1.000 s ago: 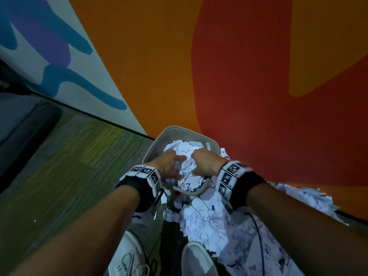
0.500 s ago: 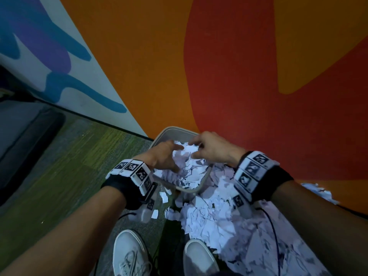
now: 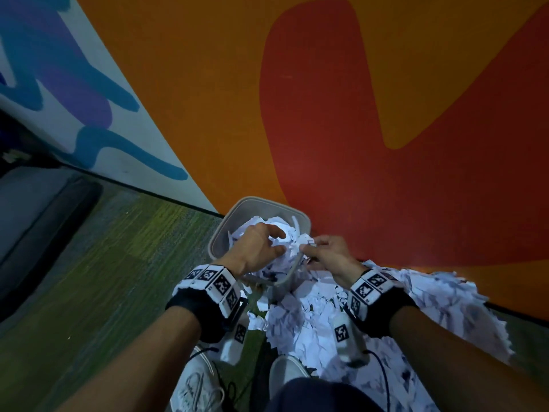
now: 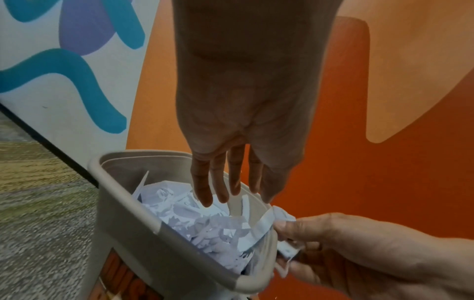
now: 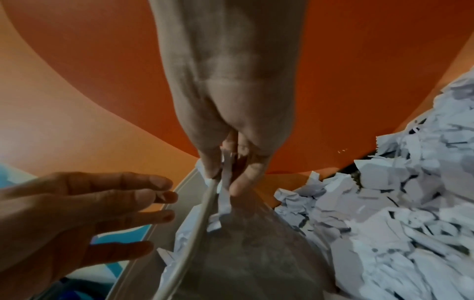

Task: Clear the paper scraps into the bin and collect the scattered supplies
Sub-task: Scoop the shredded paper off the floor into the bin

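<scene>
Pinching the bin [image 3: 221, 233] rim and some scraps [image 4: 282, 216], the right hand [image 3: 329, 257] sits at frame centre; the left hand [image 3: 255, 248] hovers with fingers straight above the scraps in it. More scraps [image 3: 312, 319] litter the floor, lower right.

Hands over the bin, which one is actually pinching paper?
The right hand: it pinches scraps at the bin rim. The left hand is spread open, holding nothing.
</scene>
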Demonstrator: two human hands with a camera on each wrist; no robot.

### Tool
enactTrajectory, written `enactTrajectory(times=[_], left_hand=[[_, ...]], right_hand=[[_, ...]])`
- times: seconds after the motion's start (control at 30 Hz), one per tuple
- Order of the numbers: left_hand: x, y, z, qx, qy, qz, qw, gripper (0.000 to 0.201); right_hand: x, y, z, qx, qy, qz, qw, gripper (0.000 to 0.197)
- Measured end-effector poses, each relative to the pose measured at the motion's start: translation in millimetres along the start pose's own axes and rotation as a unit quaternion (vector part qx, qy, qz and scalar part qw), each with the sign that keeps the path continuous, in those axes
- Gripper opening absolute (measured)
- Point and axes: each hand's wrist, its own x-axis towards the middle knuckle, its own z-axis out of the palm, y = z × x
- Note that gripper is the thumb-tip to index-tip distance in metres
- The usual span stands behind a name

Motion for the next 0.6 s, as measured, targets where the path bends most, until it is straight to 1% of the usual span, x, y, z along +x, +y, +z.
enactTrajectory(times=[0.07, 0.13, 0.2, 0.27, 0.33, 0.4, 0.43, 0.47, 0.5, 0.6], left_hand=[[-4, -4, -2, -0.02, 0.014, -0.011, 1.0, 0.033], [-7, -9, -7, -0.036, 0.034, -0.02, 0.999, 0.031], [-10, -13, -12, -0.052, 0.063, -0.032, 0.996, 0.027], [-15, -15, -17, -0.064, 0.102, -0.046, 0.992, 0.026], [-20, -16, -21, -0.056, 0.151, -0.05, 0.986, 0.027], [-26, -15, -25, -0.058, 0.181, -0.053, 0.98, 0.029], [-29, -13, -27, -0.064, 0.184, -0.057, 0.979, 0.03], [-32, -12, -28, -0.072, 0.182, -0.059, 0.979, 0.031], [-34, -11, -29, -0.079, 0.176, -0.057, 0.98, 0.032], [-38, -4, -26, -0.082, 0.146, -0.038, 0.985, 0.037]], right_hand=[[-6, -9, -1, -0.039, 0.039, -0.031, 0.998, 0.013], [-14, -26, -4, -0.063, 0.064, -0.075, 0.993, 0.008], [-20, -45, -1, -0.065, 0.064, -0.12, 0.989, 0.007], [-23, -63, 11, -0.07, 0.043, -0.157, 0.984, 0.007], [-24, -74, 24, -0.104, -0.012, -0.179, 0.978, 0.017], [-25, -81, 31, -0.196, -0.08, -0.177, 0.961, 0.038], [-25, -81, 30, -0.238, -0.092, -0.171, 0.952, 0.049], [-26, -82, 26, -0.268, -0.086, -0.17, 0.944, 0.055], [-26, -82, 19, -0.286, -0.071, -0.173, 0.94, 0.056], [-33, -80, -6, -0.295, -0.049, -0.174, 0.938, 0.048]])
